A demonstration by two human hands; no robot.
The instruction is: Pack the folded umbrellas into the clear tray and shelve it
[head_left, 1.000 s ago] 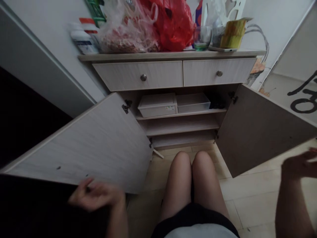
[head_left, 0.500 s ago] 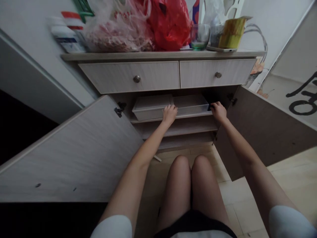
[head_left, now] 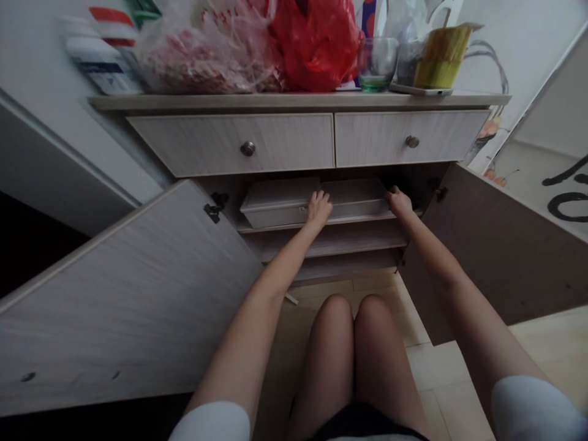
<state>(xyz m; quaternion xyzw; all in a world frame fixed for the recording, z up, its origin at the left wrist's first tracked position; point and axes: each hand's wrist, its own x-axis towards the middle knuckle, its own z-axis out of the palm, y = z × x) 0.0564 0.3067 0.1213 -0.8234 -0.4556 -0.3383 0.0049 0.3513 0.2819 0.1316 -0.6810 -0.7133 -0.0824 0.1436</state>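
Observation:
Two low, pale plastic storage boxes lie side by side on the upper shelf of an open cabinet. My left hand [head_left: 319, 208] is at the junction of the left storage box [head_left: 274, 211] and the right storage box [head_left: 354, 195], fingers bent over the right box's left front corner. At the opposite end, my right hand [head_left: 399, 202] grips that same box by its right side. The fingertips of both hands are partly hidden. The left box has a ribbed-looking lid.
Cabinet doors swing out on the left [head_left: 133, 306] and right [head_left: 509, 251]. Two drawers [head_left: 229, 147] sit above the shelf. On top stand plastic bags [head_left: 312, 46], a glass [head_left: 377, 64], a yellow container [head_left: 441, 58] and white bottles [head_left: 103, 64]. My knees are below, close to the cabinet.
My right hand has shifted left onto the right box's end, where a dark gap showed before. My left hand stays near the same corner. The view has moved slightly closer.

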